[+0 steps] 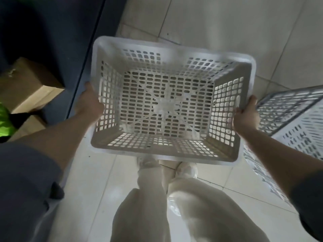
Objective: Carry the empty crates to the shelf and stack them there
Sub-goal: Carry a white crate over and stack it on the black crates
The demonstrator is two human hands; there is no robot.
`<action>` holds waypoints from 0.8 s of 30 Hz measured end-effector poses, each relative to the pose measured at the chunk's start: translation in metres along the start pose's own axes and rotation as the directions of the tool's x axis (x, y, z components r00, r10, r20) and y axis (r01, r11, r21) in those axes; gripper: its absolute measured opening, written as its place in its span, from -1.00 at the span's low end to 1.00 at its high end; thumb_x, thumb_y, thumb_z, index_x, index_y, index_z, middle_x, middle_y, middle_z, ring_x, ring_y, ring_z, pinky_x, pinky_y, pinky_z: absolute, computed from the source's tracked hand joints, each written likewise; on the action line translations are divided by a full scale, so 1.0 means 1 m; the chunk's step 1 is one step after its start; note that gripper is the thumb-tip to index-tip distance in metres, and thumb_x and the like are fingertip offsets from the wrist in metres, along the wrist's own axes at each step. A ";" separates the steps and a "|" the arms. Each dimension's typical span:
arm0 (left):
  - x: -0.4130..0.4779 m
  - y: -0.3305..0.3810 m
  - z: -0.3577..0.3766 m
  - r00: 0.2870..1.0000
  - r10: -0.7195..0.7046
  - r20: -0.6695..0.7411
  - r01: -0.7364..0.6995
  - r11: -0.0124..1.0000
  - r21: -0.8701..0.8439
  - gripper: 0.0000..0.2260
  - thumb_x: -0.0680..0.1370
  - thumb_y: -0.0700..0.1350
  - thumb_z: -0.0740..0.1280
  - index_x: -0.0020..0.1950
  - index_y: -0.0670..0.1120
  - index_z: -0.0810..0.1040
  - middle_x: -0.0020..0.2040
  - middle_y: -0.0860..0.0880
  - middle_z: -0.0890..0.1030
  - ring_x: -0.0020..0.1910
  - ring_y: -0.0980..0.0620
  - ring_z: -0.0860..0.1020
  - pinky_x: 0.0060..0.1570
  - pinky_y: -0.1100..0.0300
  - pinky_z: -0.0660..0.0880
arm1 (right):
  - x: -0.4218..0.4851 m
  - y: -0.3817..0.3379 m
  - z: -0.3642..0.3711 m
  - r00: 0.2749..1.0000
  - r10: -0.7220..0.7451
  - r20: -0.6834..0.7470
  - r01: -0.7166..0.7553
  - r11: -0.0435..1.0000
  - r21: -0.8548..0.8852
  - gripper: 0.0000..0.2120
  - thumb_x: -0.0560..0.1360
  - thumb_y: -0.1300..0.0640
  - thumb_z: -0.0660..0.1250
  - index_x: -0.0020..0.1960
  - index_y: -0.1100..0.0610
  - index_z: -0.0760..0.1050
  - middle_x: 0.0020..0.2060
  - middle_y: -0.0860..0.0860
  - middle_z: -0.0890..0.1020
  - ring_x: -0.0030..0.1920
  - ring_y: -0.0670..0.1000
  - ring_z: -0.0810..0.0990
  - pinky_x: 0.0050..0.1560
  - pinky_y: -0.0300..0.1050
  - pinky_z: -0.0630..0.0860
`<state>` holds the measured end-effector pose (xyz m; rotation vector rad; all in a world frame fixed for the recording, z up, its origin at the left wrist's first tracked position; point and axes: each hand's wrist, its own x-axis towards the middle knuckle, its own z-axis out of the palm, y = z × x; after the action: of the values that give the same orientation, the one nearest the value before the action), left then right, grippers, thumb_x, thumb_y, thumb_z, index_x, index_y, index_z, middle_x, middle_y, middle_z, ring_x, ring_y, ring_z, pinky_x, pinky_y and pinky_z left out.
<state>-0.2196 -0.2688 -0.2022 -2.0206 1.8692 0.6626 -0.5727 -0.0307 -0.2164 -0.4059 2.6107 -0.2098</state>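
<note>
I hold an empty white perforated crate (166, 105) level in front of me, above the tiled floor and my legs. My left hand (90, 102) grips its left rim and my right hand (245, 116) grips its right rim. Nothing lies inside the crate. A second white lattice crate (295, 119) stands on the floor at the right, close to my right forearm. The shelf is a dark blue unit (57, 35) along the left side.
A brown cardboard box (29, 84) sits low in the dark unit at the left, with something bright green (4, 123) beside it. Pale floor tiles (227, 23) stretch ahead. My light trousers and shoes (187, 170) show below the crate.
</note>
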 end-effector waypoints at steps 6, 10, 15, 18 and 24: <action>-0.061 -0.006 -0.067 0.999 -0.017 0.028 0.013 0.988 0.153 -0.54 0.56 -0.33 0.22 0.45 -0.29 0.23 0.21 -0.38 0.52 0.17 -0.36 0.52 0.03 -0.18 0.48 | -0.033 -0.023 -0.072 0.992 -0.119 0.048 0.124 0.986 -0.114 -0.55 0.55 0.27 0.15 0.42 0.17 0.18 0.11 0.39 0.57 0.05 0.41 0.57 -0.01 0.14 0.48; -0.120 -0.017 -0.126 0.999 -0.014 0.040 0.010 0.995 0.102 -0.59 0.55 -0.28 0.27 0.37 -0.31 0.28 0.21 -0.37 0.51 0.19 -0.36 0.50 0.07 -0.14 0.46 | -0.068 -0.043 -0.138 0.977 -0.192 0.088 0.200 0.975 -0.100 -0.66 0.52 0.32 0.15 0.30 0.24 0.27 0.05 0.39 0.57 0.02 0.39 0.58 -0.09 0.09 0.45; -0.205 -0.034 -0.226 0.999 -0.049 -0.017 0.050 0.997 0.053 -0.51 0.50 -0.33 0.27 0.42 -0.26 0.26 -0.05 -0.31 0.58 -0.11 -0.29 0.59 -0.32 0.03 0.40 | -0.107 -0.083 -0.245 0.931 -0.339 0.135 0.355 0.928 -0.114 -0.72 0.52 0.32 0.15 0.22 0.24 0.26 -0.02 0.39 0.58 -0.09 0.34 0.59 -0.23 0.00 0.42; -0.258 -0.037 -0.289 0.993 -0.050 -0.103 0.054 0.998 0.029 -0.46 0.51 -0.32 0.24 0.48 -0.21 0.17 -0.10 -0.22 0.53 -0.25 -0.22 0.53 -0.38 0.06 0.40 | -0.129 -0.107 -0.311 0.904 -0.404 0.141 0.417 0.906 -0.077 -0.77 0.52 0.30 0.14 0.17 0.19 0.23 -0.10 0.34 0.60 -0.19 0.28 0.63 -0.24 0.11 0.57; -0.361 -0.036 -0.383 0.967 -0.097 -0.235 0.086 0.995 -0.058 -0.61 0.50 -0.28 0.27 0.29 -0.20 0.25 -0.22 -0.17 0.52 -0.29 -0.17 0.49 -0.41 0.05 0.43 | -0.191 -0.119 -0.441 0.871 -0.488 0.046 0.479 0.868 0.130 -0.66 0.46 0.36 0.18 0.22 0.23 0.25 -0.13 0.31 0.53 -0.16 0.25 0.59 -0.12 0.22 0.57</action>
<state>-0.1516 -0.1575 0.3089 -2.2893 1.8874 0.4610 -0.5980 -0.0492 0.2777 -1.0066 2.3594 -0.4983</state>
